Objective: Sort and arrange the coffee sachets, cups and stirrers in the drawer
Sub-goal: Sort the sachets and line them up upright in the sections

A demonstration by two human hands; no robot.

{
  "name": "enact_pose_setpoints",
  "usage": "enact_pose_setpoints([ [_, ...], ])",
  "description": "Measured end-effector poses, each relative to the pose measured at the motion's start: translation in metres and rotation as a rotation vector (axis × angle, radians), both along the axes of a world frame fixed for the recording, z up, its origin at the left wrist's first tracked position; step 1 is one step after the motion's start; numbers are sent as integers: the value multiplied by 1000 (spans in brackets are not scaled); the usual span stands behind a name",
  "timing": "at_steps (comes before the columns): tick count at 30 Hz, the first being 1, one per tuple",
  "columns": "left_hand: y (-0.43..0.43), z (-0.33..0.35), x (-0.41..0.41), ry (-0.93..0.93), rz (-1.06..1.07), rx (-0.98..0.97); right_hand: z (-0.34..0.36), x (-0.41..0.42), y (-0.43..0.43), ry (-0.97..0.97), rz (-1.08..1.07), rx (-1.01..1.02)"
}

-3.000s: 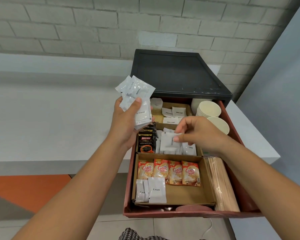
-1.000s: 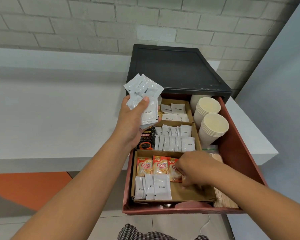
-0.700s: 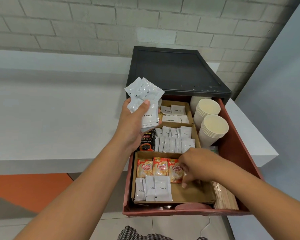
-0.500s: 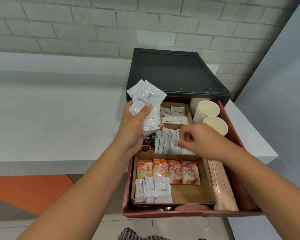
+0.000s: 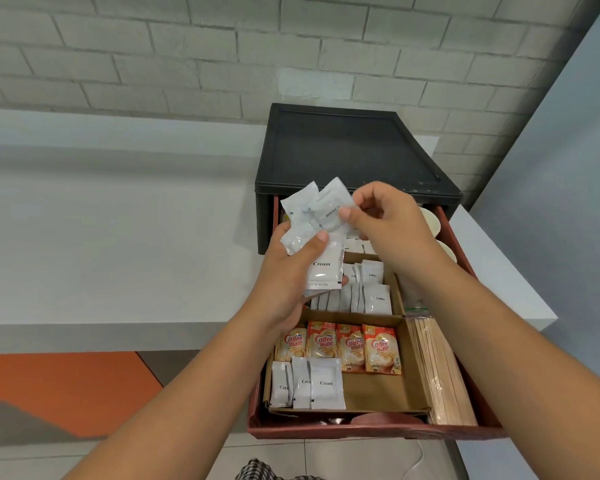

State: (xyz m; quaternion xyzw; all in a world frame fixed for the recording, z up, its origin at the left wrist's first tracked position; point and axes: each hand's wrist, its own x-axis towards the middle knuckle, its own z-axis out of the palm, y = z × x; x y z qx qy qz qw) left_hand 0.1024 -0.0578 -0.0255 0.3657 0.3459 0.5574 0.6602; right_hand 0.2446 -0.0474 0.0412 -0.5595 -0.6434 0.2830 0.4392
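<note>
Left hand (image 5: pixel 291 268) grasps a loose fan of white sachets (image 5: pixel 303 220), held above the far half of the drawer (image 5: pixel 361 430), with the thumb clamped across the front. The lowest one reads "Cream" and its long axis is roughly upright in view. Right hand (image 5: pixel 392 230) pinches the top sachet (image 5: pixel 331 207) at the fan's upper right between thumb and forefinger. My read is that it's peeling one off to place it.

Key geometry: the cream row (image 5: pixel 309 384) sits in the near cardboard compartment (image 5: pixel 378 398), straight below the fan and nearer to me. Bare cardboard lies to the right of that row, so the right hand has the shorter path there. The row's sachets stand long axis near-far, so the pulled one probably needs only a small twist to match.

Materials:
- The sachets are glossy film, flat, crinkly and slippery in a stack. Pulling one could drag its neighbours out.
- Coffee mate sachets (image 5: pixel 352 348) are orange printed film, lined up just beyond the cream row.
- White coffee sachets (image 5: pixel 371 296) stand on edge in the middle compartment.
- Wooden stirrers (image 5: pixel 440 368) are thin flat sticks, bagged along the right wall.
- Paper cups (image 5: pixel 430 220) sit at the far right, mostly hidden behind the right hand.
</note>
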Motion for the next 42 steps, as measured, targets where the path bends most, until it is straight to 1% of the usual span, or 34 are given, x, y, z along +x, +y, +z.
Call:
enact_pose_setpoints([
  [3,2,3,-8,1,35,4,2,7,-3,228,4,6],
  [5,7,7,-15,6,77,6,0,16,-5,251,-8,-3],
  [8,15,14,-25,4,124,16,-6,28,-9,210,22,-45],
  [12,20,20,-31,16,144,20,-16,37,-20,-12,79,-4],
  [14,21,20,-32,13,149,18,-22,40,-24,-76,82,-17],
  [21,21,17,-26,49,137,4,-37,46,-28,-135,199,-120],
  [24,20,15,-23,54,124,4,-41,44,-29,-112,217,-105],
  [27,19,13,-22,47,116,-2,-43,43,-28,-134,215,-49],
  [29,19,12,-22,44,114,-8,-45,44,-28,-96,238,-32],
  [32,18,11,-21,49,111,-9,-45,43,-29,3,239,-64],
  [36,18,7,-19,70,108,-2,-47,38,-32,-105,204,-38],
  [40,19,6,-20,81,102,4,-47,37,-35,-119,266,-176],
  [42,19,6,-20,64,96,5,-51,39,-35,-232,342,-262],
])
